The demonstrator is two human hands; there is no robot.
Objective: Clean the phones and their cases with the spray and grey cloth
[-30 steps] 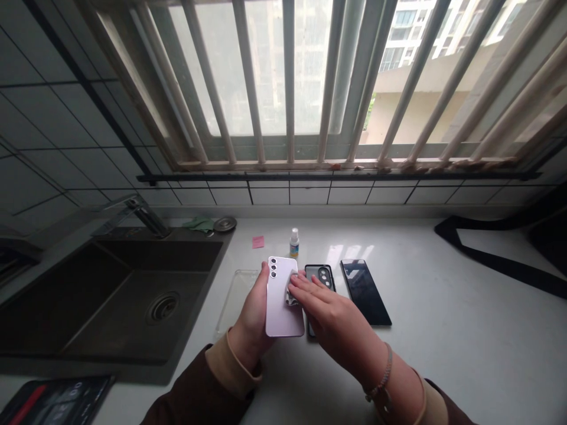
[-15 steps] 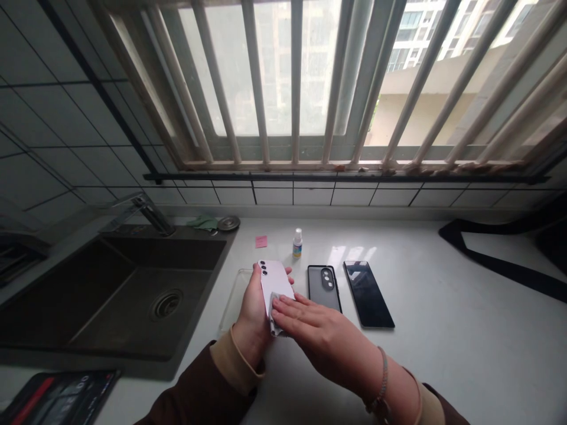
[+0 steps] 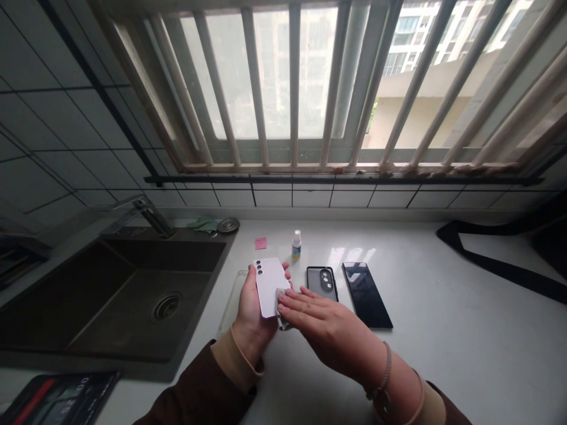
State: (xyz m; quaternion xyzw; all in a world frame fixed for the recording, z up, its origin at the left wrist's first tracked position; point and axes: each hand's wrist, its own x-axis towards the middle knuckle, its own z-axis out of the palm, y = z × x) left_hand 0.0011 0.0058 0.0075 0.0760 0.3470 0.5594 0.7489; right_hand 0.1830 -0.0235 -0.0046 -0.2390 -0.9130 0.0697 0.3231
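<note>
Beside 1 dark rectangular sink (image 3: 133, 313), to its right: 2 bare hands, 1 left hand (image 3: 252, 319), 1 right hand (image 3: 330, 321). 3 phones total: 1 lilac rectangular smartphone (image 3: 268, 283), 1 black-cased smartphone (image 3: 322, 283), 1 glossy black smartphone (image 3: 365, 295). Also 1 clear plastic phone case (image 3: 230, 301), 1 small white plastic bottle (image 3: 296, 246), 1 square pink sticky note (image 3: 261, 243), 1 soft grey cloth (image 3: 282, 307). Behind sink: 1 crumpled green cloth (image 3: 202, 224), 1 round metal disc (image 3: 228, 225), 1 chrome faucet (image 3: 153, 215).
</note>
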